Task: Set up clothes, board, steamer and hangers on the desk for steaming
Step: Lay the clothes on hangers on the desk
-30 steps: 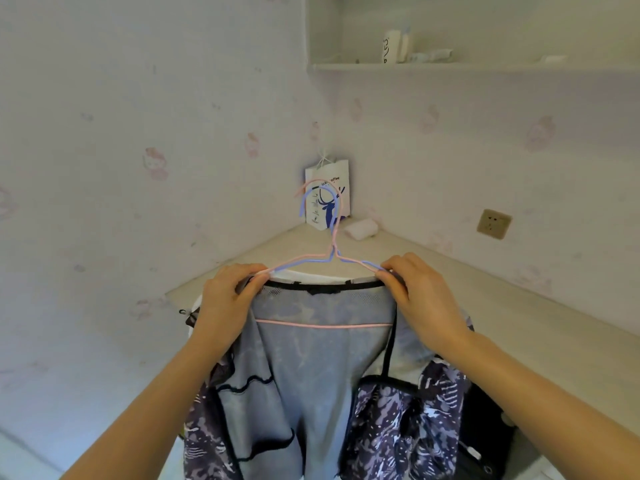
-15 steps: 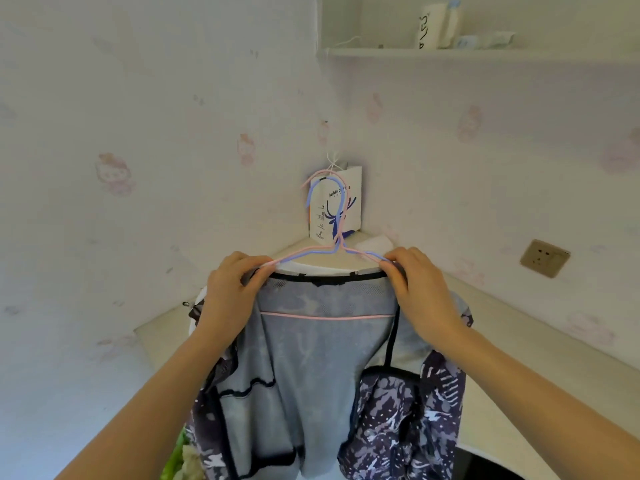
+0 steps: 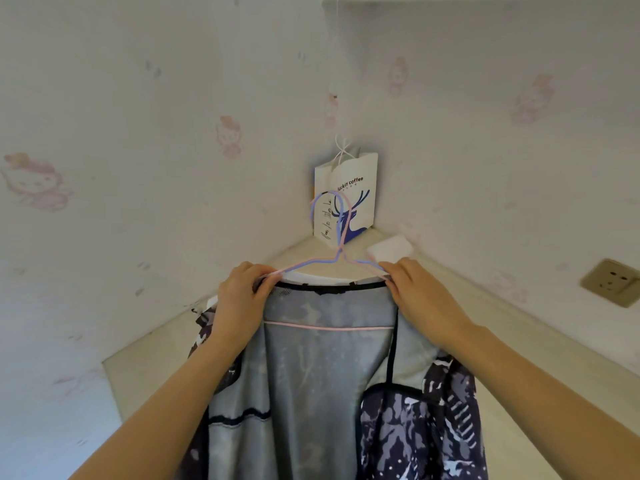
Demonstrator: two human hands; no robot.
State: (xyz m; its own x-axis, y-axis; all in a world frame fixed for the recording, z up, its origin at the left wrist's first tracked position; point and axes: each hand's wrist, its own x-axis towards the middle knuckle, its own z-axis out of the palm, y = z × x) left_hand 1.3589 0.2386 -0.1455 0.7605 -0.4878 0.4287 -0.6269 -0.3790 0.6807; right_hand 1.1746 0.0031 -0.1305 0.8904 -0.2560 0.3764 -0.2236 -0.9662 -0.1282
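A dark patterned jacket (image 3: 332,372) with a pale grey lining hangs open in front of me over the desk (image 3: 540,344). Two thin wire hangers (image 3: 337,237), one pink and one blue, sit inside its collar, hooks pointing up. My left hand (image 3: 242,296) grips the jacket's left shoulder together with the hanger arm. The right shoulder and the other hanger arm are pinched by my right hand (image 3: 419,296). No board or steamer is visible.
A white paper coffee bag (image 3: 356,188) stands in the desk's far corner, a small white packet (image 3: 389,251) beside it. A wall socket (image 3: 611,282) sits at the right. Walls close in on the left and right.
The camera has tilted and moved, so the shelf has left the top of the view and the corner looks nearer. Both hands keep the same hold on the jacket and hangers.
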